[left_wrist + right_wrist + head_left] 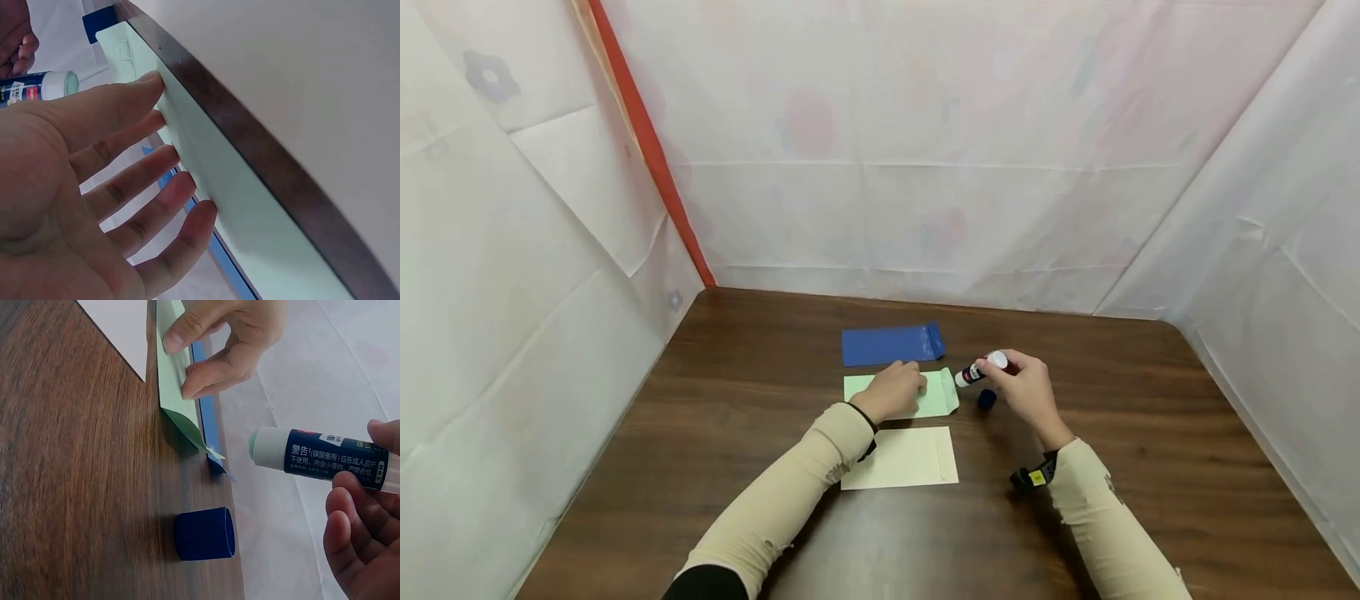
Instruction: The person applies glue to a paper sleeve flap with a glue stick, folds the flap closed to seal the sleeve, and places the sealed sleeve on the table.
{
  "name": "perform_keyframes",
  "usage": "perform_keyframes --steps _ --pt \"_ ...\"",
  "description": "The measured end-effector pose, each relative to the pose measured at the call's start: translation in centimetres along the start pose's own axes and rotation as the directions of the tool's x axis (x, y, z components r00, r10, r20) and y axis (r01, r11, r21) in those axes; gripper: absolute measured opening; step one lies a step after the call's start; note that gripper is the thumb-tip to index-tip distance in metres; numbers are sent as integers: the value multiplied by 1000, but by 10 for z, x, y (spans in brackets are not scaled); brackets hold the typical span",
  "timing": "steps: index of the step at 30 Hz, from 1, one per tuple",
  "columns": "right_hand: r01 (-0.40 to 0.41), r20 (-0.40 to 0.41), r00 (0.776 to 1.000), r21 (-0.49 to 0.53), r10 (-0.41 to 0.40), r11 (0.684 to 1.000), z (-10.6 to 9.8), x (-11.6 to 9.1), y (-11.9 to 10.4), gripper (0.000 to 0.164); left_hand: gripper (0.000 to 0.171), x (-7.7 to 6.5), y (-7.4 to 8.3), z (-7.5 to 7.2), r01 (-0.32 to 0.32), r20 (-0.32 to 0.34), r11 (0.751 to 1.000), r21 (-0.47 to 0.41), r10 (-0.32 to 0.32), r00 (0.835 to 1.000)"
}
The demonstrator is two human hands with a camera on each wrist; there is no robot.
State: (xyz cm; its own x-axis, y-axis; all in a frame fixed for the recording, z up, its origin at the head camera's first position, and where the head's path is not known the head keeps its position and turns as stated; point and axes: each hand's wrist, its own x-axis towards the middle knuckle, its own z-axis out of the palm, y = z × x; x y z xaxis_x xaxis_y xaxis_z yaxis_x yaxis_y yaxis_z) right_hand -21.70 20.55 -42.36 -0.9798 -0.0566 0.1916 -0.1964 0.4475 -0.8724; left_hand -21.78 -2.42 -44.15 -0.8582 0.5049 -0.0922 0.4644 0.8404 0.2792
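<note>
A pale green envelope [934, 403] lies on the table with its flap [187, 431] lifted at the right end. My left hand [895, 390] rests on this envelope, thumb and slightly bent fingertips spread on its paper in the left wrist view. Just right of the flap, my right hand [1028, 392] grips an uncapped glue stick [331, 456] by its base. Its pale glue tip [252, 445] points toward the flap. The dark blue cap [204, 534] stands on the table below the glue stick.
A blue envelope [883, 346] lies beyond the green one, its flap [935, 340] at the right. Nearer to me is a cream envelope [910, 458], partly under my left wrist. White patterned sheeting [880, 167] surrounds the far and side edges of the wooden table [737, 400].
</note>
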Motion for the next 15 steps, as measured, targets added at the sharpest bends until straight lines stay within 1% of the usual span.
perform_keyframes --steps 3,8,15 --pt "10 -15 1000 3 -10 1000 -5 0 -1 28 24 2 2 -4 -2 1 1000 7 2 1000" --pt "-4 -32 999 5 4 1000 -9 -2 -1 27 22 3 4 -5 -5 24 1000 24 4 1000" --pt "-15 -42 999 10 15 1000 -9 -4 -1 27 21 1 7 -7 5 46 999 34 -6 999"
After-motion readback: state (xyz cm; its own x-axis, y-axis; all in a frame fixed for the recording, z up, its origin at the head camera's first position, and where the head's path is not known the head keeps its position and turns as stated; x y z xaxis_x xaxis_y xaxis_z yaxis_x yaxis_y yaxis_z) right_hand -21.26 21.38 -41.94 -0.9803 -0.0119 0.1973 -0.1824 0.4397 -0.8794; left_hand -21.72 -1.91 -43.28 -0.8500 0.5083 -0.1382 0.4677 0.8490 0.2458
